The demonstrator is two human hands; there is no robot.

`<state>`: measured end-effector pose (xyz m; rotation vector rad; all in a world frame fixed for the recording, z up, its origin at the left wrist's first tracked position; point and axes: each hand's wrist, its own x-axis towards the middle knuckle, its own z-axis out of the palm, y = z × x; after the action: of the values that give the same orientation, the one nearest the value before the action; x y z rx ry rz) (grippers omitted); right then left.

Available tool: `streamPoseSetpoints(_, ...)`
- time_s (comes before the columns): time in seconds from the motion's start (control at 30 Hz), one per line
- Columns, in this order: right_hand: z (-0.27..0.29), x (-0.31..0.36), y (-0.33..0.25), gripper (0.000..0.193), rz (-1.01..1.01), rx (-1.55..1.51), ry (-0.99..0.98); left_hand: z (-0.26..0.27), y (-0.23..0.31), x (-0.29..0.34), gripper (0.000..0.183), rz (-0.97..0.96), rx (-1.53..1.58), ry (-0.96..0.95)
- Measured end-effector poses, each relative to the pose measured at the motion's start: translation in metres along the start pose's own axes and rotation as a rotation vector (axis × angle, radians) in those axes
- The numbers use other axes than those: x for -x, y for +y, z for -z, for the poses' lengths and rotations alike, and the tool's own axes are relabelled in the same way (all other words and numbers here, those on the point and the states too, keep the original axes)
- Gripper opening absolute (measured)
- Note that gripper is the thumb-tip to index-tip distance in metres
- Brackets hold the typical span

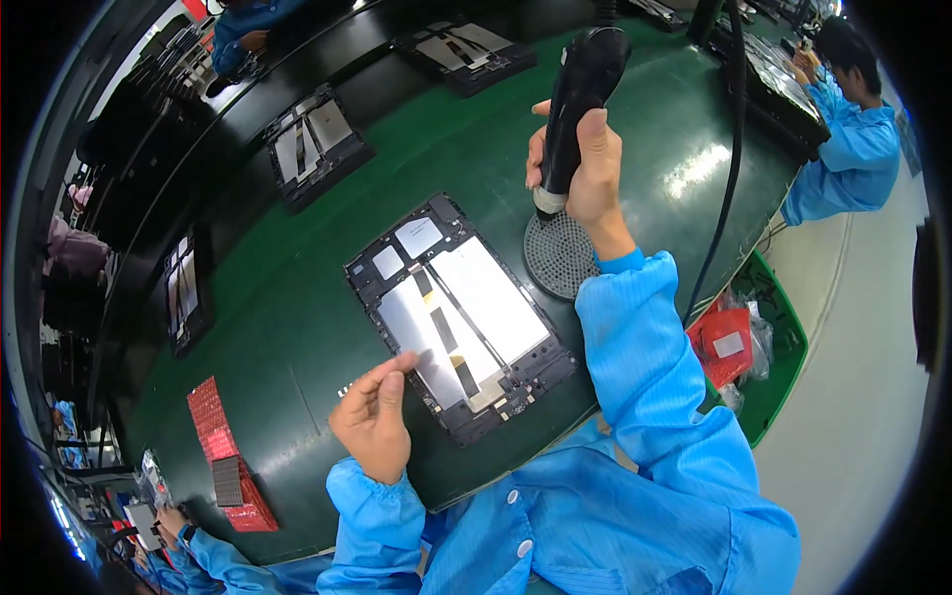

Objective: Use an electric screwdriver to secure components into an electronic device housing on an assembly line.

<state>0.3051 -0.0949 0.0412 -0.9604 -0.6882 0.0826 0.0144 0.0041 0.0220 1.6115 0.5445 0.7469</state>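
Observation:
My right hand (592, 174) is wrapped round a black electric screwdriver (569, 124), held tilted with its pale nose end down. That end is over a round grey screw tray (558, 260) full of small holes; whether it touches cannot be told. An opened tablet (501, 297) lies on the green table (268, 382) in front of me, its silver battery panels, ribbon cables and black frame showing. My left hand (375, 421) is closed in a pinch at the tablet's left edge, fingertips over a battery panel. Anything between those fingertips is too small to make out.
Other opened tablets lie at the far side (312, 144) and the left (183, 288). Red bubble wrap (220, 426) with a dark block is at lower left. A black cable (732, 178) hangs at right, above a green bin (788, 342). Co-workers sit at right (858, 149) and lower left.

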Motion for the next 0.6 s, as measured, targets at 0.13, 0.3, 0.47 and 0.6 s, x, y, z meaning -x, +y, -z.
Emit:
streamPoseSetpoints(0.13, -0.001, 0.002, -0.002, 0.062, 0.009, 0.028, -0.002, 0.010, -0.008, -0.007, 0.014, -0.076, -0.026, 0.063)
streamPoseSetpoints(0.3, 0.001, 0.001, -0.002, 0.073, 0.002, 0.118, -0.039, 0.018, -0.013, -0.004, 0.013, 0.076, 0.026, 0.113)
streamPoseSetpoints(0.47, -0.001, 0.003, -0.001, 0.060, 0.026, 0.063, -0.014, 0.019, -0.012, -0.006, 0.013, 0.092, 0.043, 0.129)
streamPoseSetpoints(0.6, -0.002, 0.004, -0.001, 0.059, 0.027, 0.100, -0.024, 0.024, -0.015, -0.008, 0.012, 0.101, 0.124, 0.156)
